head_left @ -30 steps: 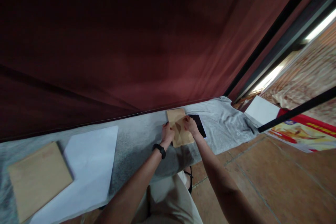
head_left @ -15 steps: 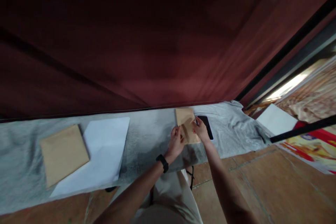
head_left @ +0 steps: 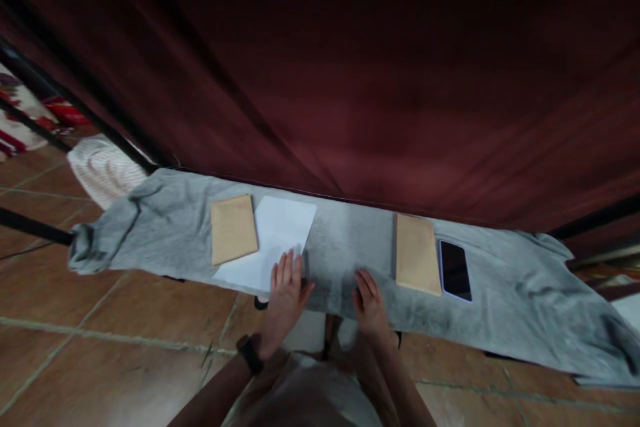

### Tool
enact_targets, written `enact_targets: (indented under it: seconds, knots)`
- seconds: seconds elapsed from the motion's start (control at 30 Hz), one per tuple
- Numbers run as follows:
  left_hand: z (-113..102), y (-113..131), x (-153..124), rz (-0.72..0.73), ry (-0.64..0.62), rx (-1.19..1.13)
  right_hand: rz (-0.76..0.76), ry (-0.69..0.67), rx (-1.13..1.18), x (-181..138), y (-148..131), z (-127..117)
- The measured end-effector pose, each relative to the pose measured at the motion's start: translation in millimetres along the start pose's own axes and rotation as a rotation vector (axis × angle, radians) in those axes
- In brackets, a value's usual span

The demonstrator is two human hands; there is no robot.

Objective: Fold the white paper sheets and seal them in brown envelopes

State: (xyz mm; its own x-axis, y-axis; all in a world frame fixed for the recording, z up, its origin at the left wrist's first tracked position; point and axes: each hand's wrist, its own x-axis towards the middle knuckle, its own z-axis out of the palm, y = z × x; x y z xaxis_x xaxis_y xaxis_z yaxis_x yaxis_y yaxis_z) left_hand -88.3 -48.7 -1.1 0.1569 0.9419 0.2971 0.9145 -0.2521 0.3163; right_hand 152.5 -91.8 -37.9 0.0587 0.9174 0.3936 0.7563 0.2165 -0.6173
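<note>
My left hand [head_left: 287, 290], a dark watch on its wrist, lies with fingers outstretched over the near right corner of the white paper sheet [head_left: 280, 230]. It holds nothing. A flat brown paper piece [head_left: 233, 230], perhaps an envelope or bag, overlaps the sheet's left side. My right hand [head_left: 369, 303] rests open at the near part of the grey cloth [head_left: 350, 233], its fingers loosely extended and nothing in them. To its right is a thicker brown paper bundle [head_left: 417, 255], set lengthwise away from me. Whether it is a stack of bags or envelopes I cannot tell.
A phone [head_left: 455, 270] with a dark screen lies just right of the bundle. Behind the cloth-covered bench hangs a dark red fabric wall [head_left: 350, 113]. Black metal bars [head_left: 35, 227] stand at the sides. A striped cloth [head_left: 107, 170] is at the left, above the tiled floor [head_left: 125, 347].
Both hands have let go of the brown paper bundle, which now lies on the cloth. They have moved left, and the view has turned left.
</note>
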Motion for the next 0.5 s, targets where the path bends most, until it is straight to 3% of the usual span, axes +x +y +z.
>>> enact_targets:
  seconds: [0.1, 0.17, 0.5]
  knots:
    - [-9.1, -37.9, -13.9, -0.054, -0.007, 0.094, -0.041, -0.007, -0.152, -4.1, -7.9, 11.5]
    - [-9.6, -49.9, -21.9, -0.053, -0.037, 0.116, -0.053, -0.012, -0.216, -5.0, -8.5, 12.9]
    - [-21.4, -44.5, -20.7, -0.044, -0.164, 0.06, -0.08, -0.051, -0.291, -6.8, -10.8, 10.6]
